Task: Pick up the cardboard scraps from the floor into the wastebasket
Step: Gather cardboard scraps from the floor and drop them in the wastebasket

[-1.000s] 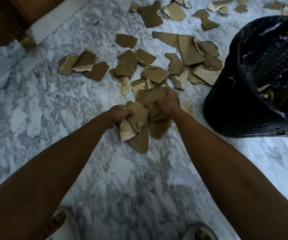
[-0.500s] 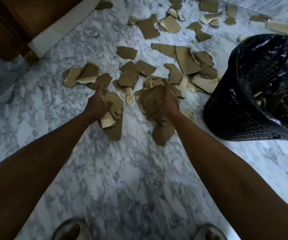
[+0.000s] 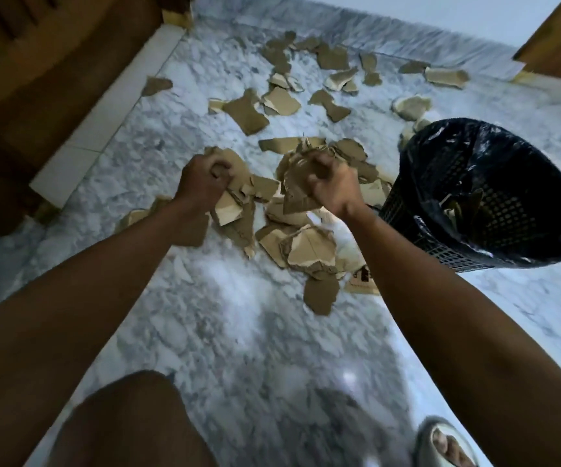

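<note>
While both arms reach out over the marble floor (image 3: 245, 332), the left hand (image 3: 201, 183) grips a bunch of cardboard scraps (image 3: 235, 200) and the right hand (image 3: 331, 187) clutches another bunch (image 3: 297, 187) — both fists closed tight. More scraps lie scattered beneath and beyond the hands; the black wastebasket (image 3: 494, 193) stands just right of them — a few pieces inside

The cardboard scraps (image 3: 311, 246) were tan and brown. The floor (image 3: 272, 348) was white marble veined grey. The wastebasket (image 3: 440, 237) was black mesh, lined in glossy black plastic.
</note>
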